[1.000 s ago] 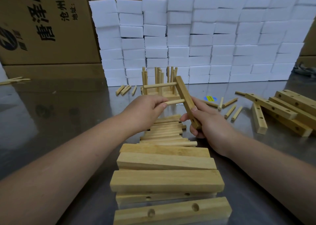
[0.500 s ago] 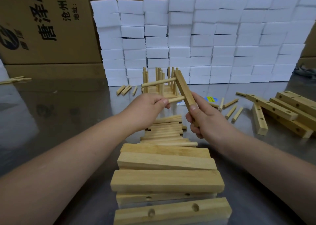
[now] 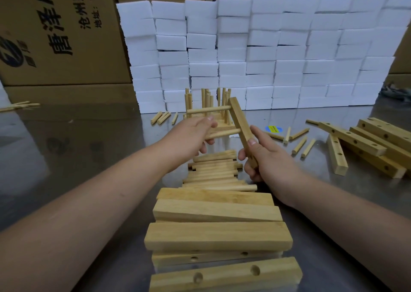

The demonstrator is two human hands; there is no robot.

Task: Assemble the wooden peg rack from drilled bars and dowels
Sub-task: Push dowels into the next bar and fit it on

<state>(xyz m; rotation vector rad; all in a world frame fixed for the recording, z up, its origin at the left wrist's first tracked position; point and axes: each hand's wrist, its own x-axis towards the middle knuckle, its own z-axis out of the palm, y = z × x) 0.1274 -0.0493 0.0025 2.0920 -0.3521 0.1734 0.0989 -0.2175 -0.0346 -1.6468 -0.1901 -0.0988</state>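
My right hand [image 3: 264, 158] grips the lower end of a drilled wooden bar [image 3: 239, 119], held tilted above the table. Two dowels stick out of the bar to the left: an upper dowel [image 3: 206, 110] and a lower dowel [image 3: 224, 134]. My left hand [image 3: 189, 137] pinches the free end of the lower dowel. A heap of loose dowels [image 3: 213, 171] lies on the table under my hands. Behind the hands stands a finished peg rack [image 3: 208, 99] with upright dowels.
A stack of wooden bars [image 3: 218, 229] lies near me, some with drilled holes. More drilled bars [image 3: 364, 145] lie at the right, with scattered short dowels [image 3: 300, 144] beside them. A wall of white foam blocks [image 3: 266, 54] and cardboard boxes [image 3: 55, 31] close the back.
Both hands lifted the bar slightly and moved it away from me. The lower dowel now sits deeper in the bar's hole.
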